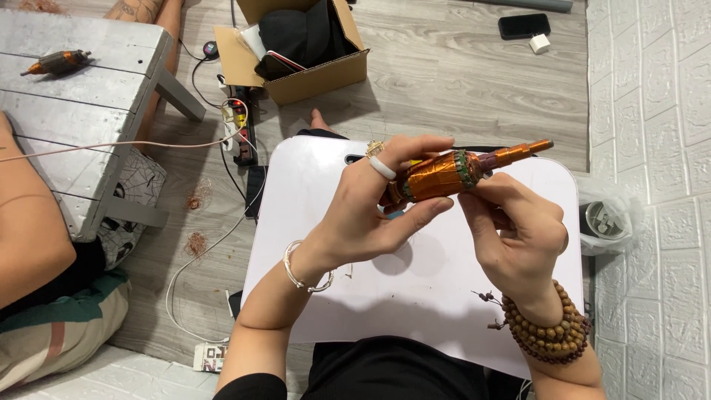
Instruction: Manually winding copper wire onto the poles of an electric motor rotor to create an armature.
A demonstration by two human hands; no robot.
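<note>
Two hands were all we needed to keep the copper-wound motor armature point(444, 174) up off the white lap bench point(415, 296), held in the air over its middle so we could look straight down on it. Our left hand point(370, 215) was closed around the winding end, fingers curled over the top and the thumb pressing from below, which steadied the heavier part. Our right hand point(518, 230) was closed on the other side, near the green band and the commutator, its fingers cradling the piece from beneath; the thin shaft poked out past it to the upper right. We held it level and lengthways between both grips, probably so that it could be rolled and checked all round. A white ring sat on a left finger and a silver bangle point(307, 270) on that wrist, while a wooden bead bracelet point(552, 333) circled the right wrist.

Around us the floor carried the rest. A cardboard box point(311, 55) with dark cloth stood open beyond the bench. A power strip point(241, 126) with cables lay just to its left. On the grey slatted bench point(81, 96) at far left a second armature point(55, 63) lay on its side, well apart from ours, beside another person's arm point(29, 222). Small tufts of loose copper wire point(196, 244) lay on the floor between the two benches. A black phone point(523, 25) and a white charger lay by the wall
</note>
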